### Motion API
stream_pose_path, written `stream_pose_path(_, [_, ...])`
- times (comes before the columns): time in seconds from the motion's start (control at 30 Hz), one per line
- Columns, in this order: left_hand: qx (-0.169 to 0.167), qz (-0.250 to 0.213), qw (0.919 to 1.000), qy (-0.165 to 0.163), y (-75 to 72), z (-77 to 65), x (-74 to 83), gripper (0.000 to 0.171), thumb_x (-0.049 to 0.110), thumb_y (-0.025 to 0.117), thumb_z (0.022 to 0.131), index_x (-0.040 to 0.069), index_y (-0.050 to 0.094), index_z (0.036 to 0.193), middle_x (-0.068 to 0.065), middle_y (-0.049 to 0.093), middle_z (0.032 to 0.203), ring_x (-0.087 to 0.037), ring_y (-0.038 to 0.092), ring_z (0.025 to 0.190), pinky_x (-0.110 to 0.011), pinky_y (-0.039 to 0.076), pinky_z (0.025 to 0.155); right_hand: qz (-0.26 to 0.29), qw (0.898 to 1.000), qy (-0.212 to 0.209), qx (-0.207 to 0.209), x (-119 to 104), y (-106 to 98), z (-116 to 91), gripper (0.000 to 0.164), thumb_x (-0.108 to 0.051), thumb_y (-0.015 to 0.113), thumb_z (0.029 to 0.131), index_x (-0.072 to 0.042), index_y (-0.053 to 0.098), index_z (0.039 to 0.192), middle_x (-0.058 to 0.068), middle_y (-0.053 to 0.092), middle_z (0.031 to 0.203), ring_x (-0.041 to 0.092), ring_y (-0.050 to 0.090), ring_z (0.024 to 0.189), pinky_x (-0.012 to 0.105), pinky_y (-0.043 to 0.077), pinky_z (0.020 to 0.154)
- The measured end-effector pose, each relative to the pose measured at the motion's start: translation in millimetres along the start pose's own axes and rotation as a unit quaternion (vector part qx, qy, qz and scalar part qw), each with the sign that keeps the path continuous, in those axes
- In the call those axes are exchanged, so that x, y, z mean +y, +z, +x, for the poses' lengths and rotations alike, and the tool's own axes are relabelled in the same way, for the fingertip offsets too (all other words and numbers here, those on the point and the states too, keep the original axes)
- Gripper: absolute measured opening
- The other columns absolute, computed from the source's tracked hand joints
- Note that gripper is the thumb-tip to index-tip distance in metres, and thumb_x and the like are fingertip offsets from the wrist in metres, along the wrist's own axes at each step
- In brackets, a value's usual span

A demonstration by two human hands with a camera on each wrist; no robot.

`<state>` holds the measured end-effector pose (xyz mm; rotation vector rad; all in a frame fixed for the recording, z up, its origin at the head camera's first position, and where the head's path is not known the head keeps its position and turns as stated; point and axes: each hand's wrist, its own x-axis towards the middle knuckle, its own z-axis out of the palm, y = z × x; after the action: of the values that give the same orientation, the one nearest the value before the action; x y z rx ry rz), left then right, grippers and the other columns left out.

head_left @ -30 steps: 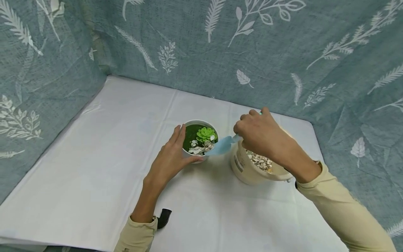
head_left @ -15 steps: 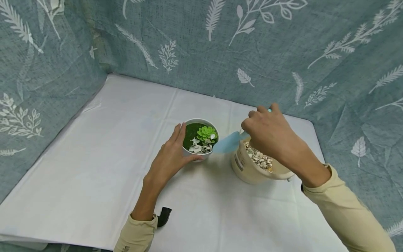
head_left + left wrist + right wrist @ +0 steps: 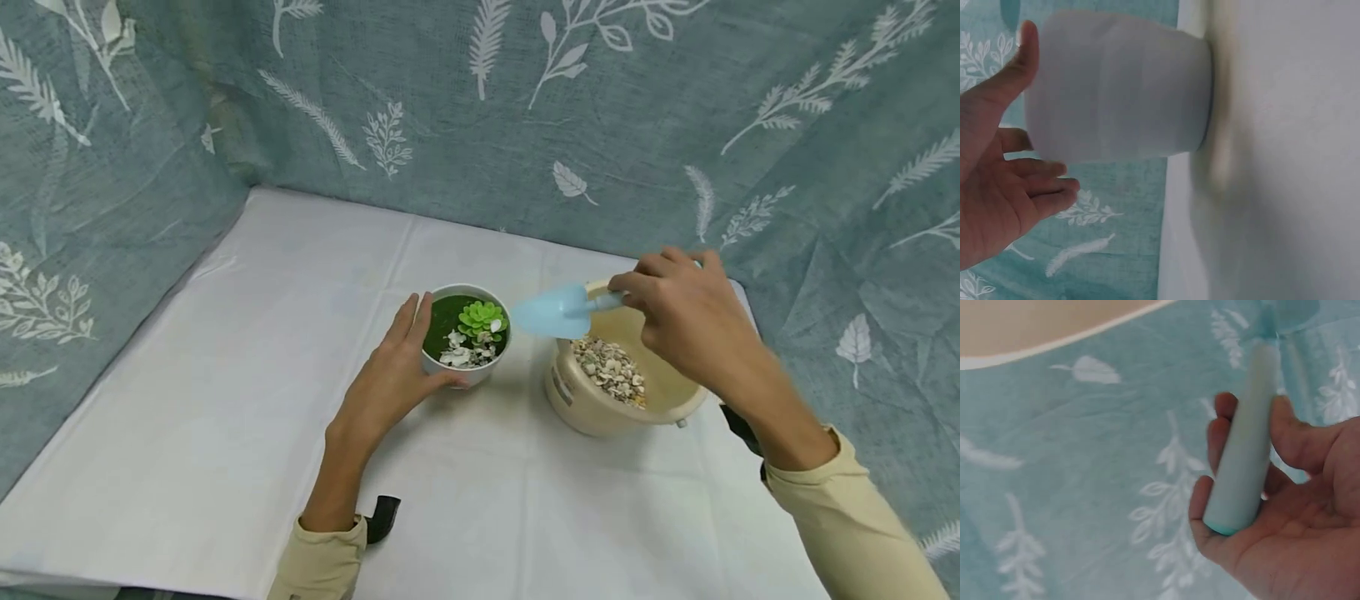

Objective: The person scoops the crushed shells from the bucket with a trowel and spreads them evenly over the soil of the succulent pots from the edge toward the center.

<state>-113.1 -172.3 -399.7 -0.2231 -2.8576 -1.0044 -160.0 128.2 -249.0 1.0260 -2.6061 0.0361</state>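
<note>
Fingers of the right hand [image 3: 678, 317] curl round the light-blue hand trowel [image 3: 555, 312] — to my eye light, stiff, slippery plastic, best gripped mid-handle — aloft between succulent pot [image 3: 483, 375] and gravel bucket [image 3: 600, 417], left hand [image 3: 390, 367] spread wide against the pot.

Lt-blu trowel [image 3: 553, 313] (wht-leaf-patt. teal curtain [image 3: 450, 179])

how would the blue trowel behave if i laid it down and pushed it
The blue trowel is probably light, since its thin-looking blade seems plastic. Its rounded handle might start rolling, but the broad blade would likely check that. Held out without visible sagging, it seems fairly stiff.
</note>
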Motion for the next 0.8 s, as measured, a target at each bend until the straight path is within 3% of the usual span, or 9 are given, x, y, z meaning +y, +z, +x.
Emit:
stream_pose_path(0.1, [0.021,0.019,0.9993,0.026,-1.7,1.5,7.0,0.11,0.065,0.065,0.067,0.025,0.002,0.148,0.003,-0.009,0.153,-0.025,0.009,0.14,-0.047,0.038,0.098,0.006,0.999,0.013,0.032,14,1,-18,0.024,0.003,0.069,0.075,-0.013,0.072,0.093,0.003,0.065,0.086,0.023,0.052,0.078,0.045,0.033,0.064])
stream_pose_path(0.17, [0.043,0.021,0.9974,0.055,-1.0,3.2,15.1,0.106,0.064,0.064,0.069,0.025,0.006,0.148,0.004,-0.01,0.153,-0.022,0.004,0.14,-0.046,0.036,0.1,0.008,0.999,0.025,0.038,23,2,-30,0.022,0.002,0.069,0.076,-0.013,0.072,0.093,0.003,0.066,0.088,0.022,0.051,0.076,0.043,0.031,0.062])
stream_pose_path(0.37, [0.072,0.012,0.9811,0.179,9.3,15.4,49.7,0.091,0.056,0.063,0.077,0.018,0.019,0.147,0.001,0.003,0.154,-0.02,0.01,0.14,-0.043,0.036,0.101,-0.001,0.998,0.056,0.016,46,8,-56,0.029,0.005,0.068,0.075,-0.015,0.07,0.096,0.001,0.067,0.095,0.021,0.049,0.083,0.051,0.034,0.069])
stream_pose_path(0.57, [0.027,0.028,0.9691,0.244,33.2,30.5,83.2,0.089,0.056,0.059,0.081,0.014,0.017,0.147,-0.004,0.003,0.154,-0.022,0.013,0.139,-0.04,0.032,0.105,-0.092,0.995,0.04,0.0,58,20,-67,0.029,0.008,0.072,0.067,-0.008,0.069,0.091,0.004,0.066,0.087,0.025,0.05,0.083,0.054,0.038,0.067])
stream_pose_path(0.7, [-0.031,0.028,0.9687,0.245,52.8,35.7,101.1,0.091,0.059,0.053,0.082,0.011,0.013,0.148,-0.006,-0.005,0.153,-0.023,0.01,0.139,-0.04,0.033,0.104,-0.172,0.985,-0.008,0.017,59,35,-68,0.012,0.009,0.069,0.073,-0.001,0.065,0.078,0.01,0.062,0.078,0.028,0.048,0.076,0.05,0.039,0.075])
stream_pose_path(0.8, [-0.056,0.044,0.9674,0.243,64.8,36.5,110.8,0.091,0.062,0.05,0.083,0.008,0.015,0.147,-0.01,-0.003,0.153,-0.024,0.009,0.139,-0.039,0.037,0.1,-0.225,0.973,-0.049,0.024,56,49,-69,0.016,0.008,0.065,0.079,-0.001,0.061,0.066,0.013,0.057,0.069,0.029,0.045,0.071,0.048,0.038,0.078])
